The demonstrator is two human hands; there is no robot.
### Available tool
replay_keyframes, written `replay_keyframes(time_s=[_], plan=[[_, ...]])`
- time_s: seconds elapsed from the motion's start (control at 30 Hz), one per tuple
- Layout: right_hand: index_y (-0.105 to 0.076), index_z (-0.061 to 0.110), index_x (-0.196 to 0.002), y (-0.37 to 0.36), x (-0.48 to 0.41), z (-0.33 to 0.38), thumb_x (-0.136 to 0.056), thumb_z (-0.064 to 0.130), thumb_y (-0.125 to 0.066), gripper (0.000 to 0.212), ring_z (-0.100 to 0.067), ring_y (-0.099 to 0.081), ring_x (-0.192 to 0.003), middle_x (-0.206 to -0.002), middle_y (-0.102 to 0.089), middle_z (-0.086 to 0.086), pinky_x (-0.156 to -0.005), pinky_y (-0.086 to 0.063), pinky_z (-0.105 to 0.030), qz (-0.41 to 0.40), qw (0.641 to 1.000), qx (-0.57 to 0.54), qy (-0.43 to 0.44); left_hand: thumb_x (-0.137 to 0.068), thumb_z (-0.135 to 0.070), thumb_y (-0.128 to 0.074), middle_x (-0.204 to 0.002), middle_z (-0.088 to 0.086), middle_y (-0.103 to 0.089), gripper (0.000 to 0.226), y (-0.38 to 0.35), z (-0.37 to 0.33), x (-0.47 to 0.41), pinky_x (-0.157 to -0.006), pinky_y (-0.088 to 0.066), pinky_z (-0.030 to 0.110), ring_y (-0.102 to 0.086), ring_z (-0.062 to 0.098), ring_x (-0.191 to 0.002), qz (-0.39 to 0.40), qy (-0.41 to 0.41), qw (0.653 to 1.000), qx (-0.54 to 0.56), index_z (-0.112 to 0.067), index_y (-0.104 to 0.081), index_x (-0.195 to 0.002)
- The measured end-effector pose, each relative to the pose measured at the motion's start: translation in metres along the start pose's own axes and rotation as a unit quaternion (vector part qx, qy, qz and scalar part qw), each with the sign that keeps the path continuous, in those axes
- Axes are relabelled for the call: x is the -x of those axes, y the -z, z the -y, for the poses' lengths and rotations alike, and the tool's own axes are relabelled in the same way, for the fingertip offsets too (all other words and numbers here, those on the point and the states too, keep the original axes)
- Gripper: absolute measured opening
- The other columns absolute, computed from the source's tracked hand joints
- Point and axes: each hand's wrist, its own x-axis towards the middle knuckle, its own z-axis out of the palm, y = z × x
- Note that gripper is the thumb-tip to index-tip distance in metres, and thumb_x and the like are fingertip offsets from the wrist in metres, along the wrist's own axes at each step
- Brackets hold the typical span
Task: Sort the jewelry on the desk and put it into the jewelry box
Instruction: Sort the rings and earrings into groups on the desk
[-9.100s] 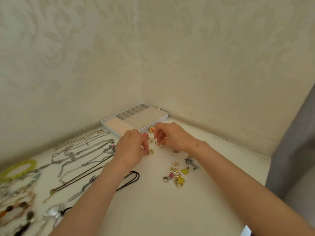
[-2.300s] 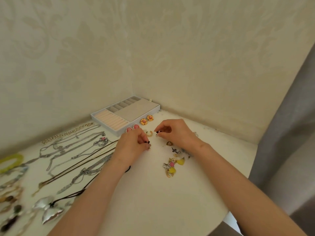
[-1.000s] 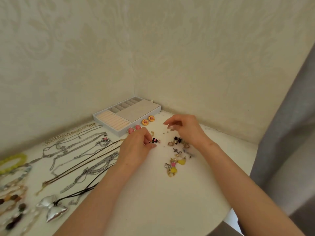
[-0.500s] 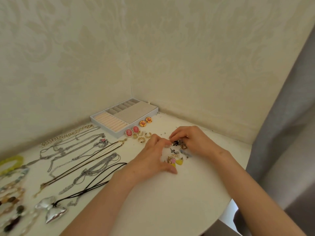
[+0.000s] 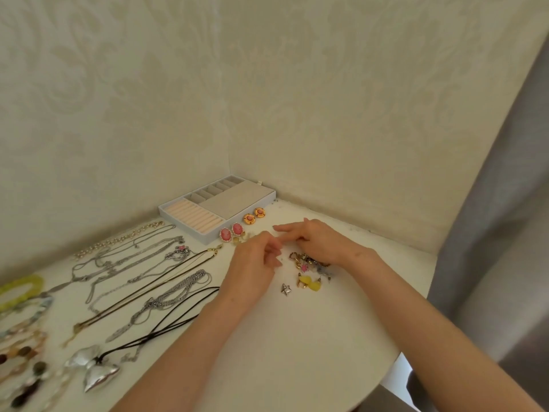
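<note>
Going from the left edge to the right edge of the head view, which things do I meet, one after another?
yellow-green bracelet → silver bow pendant → pink earrings → orange earrings → silver star charm → yellow charm → grey curtain

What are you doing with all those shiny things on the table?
A person is sorting jewelry on a desk. Both hands are at a little pile of charms. The right hand has its fingers stretched out. The left hand has its fingers curled, and I cannot tell if it holds anything. Pink earrings and orange earrings sit in pairs in front of the jewelry box, which looks empty. Necklaces lie in rows to the left, and a silver star sits apart from the pile.
</note>
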Motion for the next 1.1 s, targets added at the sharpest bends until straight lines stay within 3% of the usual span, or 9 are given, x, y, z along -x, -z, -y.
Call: replay_keyframes(time_s=[0.1,0.2,0.33,0.47,0.57,0.7,0.87,0.97,1.1], plan=[[-0.055,0.021,-0.132,0.000,0.000,-0.003,-0.093,-0.001,-0.038,0.049,-0.004,-0.030,-0.139,-0.146,-0.041,0.011,-0.120,-0.001,-0.033,0.019,1.000,0.009,-0.012,-0.087,0.009,-0.039,-0.089,0.001,-0.066,0.032,0.003,0.003,-0.003,-0.072,-0.055,0.034,-0.065,0.011,-0.077,-0.040,0.023,0.999,-0.016,-0.018,-0.056,-0.088],[-0.050,0.022,-0.137,0.006,0.002,-0.008,-0.096,0.014,-0.038,0.043,-0.015,-0.008,-0.146,-0.151,-0.033,0.014,-0.118,0.004,-0.027,0.027,0.998,0.028,-0.046,-0.088,0.008,-0.039,-0.084,-0.002,-0.063,0.031,0.004,0.001,-0.002,-0.074,-0.054,0.037,-0.064,0.013,-0.076,-0.048,0.034,0.998,-0.012,-0.017,-0.056,-0.086],[-0.050,0.003,-0.131,0.014,0.000,-0.014,-0.102,0.023,-0.024,0.044,-0.027,-0.039,-0.132,-0.145,-0.045,-0.004,-0.106,0.016,-0.018,0.023,0.994,0.046,-0.097,-0.086,0.004,-0.047,-0.080,-0.013,-0.061,0.029,0.004,0.003,0.000,-0.078,-0.050,0.035,-0.062,0.012,-0.081,-0.036,0.030,0.997,-0.054,-0.023,-0.056,-0.085],[-0.045,0.018,-0.140,0.016,0.000,-0.022,-0.103,0.030,-0.030,0.042,-0.024,-0.018,-0.145,-0.149,-0.037,0.004,-0.116,0.007,-0.032,-0.027,0.996,0.030,-0.077,-0.090,-0.003,-0.048,-0.098,-0.011,-0.064,0.028,0.003,0.001,0.003,-0.080,-0.044,0.026,-0.056,0.012,-0.097,-0.008,-0.005,0.991,-0.136,-0.024,-0.064,-0.099],[-0.059,0.019,-0.128,0.018,0.006,-0.016,-0.100,0.024,-0.044,0.033,-0.010,-0.041,-0.132,-0.139,-0.052,0.005,-0.115,-0.014,-0.030,-0.077,0.996,-0.006,-0.052,-0.093,-0.002,-0.041,-0.117,-0.010,-0.058,0.038,0.003,-0.002,0.004,-0.087,-0.040,0.027,-0.045,0.013,-0.110,0.026,-0.012,0.978,-0.206,-0.026,-0.067,-0.108],[-0.076,0.025,-0.091,0.021,0.011,0.003,-0.083,0.024,-0.070,0.010,-0.005,-0.058,-0.092,-0.096,-0.069,0.009,-0.089,-0.045,-0.027,-0.094,0.993,-0.067,-0.025,-0.092,0.001,-0.039,-0.123,-0.010,-0.056,0.043,0.004,-0.003,0.004,-0.092,-0.040,0.031,-0.041,0.015,-0.116,0.039,-0.006,0.974,-0.223,-0.025,-0.066,-0.111],[-0.072,0.030,-0.080,0.010,0.008,0.026,-0.074,0.033,-0.076,0.008,-0.006,-0.056,-0.083,-0.085,-0.070,0.011,-0.079,-0.041,-0.024,-0.027,0.999,-0.020,-0.010,-0.087,-0.003,-0.043,-0.099,-0.009,-0.062,0.032,0.007,-0.005,0.004,-0.072,-0.041,0.027,-0.055,0.016,-0.098,-0.035,0.034,0.982,-0.180,-0.024,-0.067,-0.094],[-0.070,0.028,-0.078,0.004,0.004,0.029,-0.073,0.035,-0.077,0.011,-0.004,-0.052,-0.078,-0.079,-0.066,0.015,-0.078,-0.033,-0.026,-0.025,1.000,0.002,-0.017,-0.086,-0.004,-0.045,-0.070,-0.014,-0.048,0.026,0.009,-0.006,0.004,-0.062,-0.030,0.025,-0.050,0.013,-0.077,-0.053,0.043,0.982,-0.178,-0.021,-0.064,-0.088],[-0.066,0.029,-0.075,0.007,0.002,0.030,-0.075,0.034,-0.076,0.011,-0.005,-0.051,-0.078,-0.073,-0.059,0.017,-0.079,-0.031,-0.026,-0.023,0.998,0.033,-0.038,-0.087,-0.007,-0.048,-0.077,-0.013,-0.052,0.021,0.009,-0.009,0.004,-0.060,-0.029,0.023,-0.046,0.009,-0.075,-0.061,0.030,0.984,-0.165,-0.023,-0.061,-0.087]])
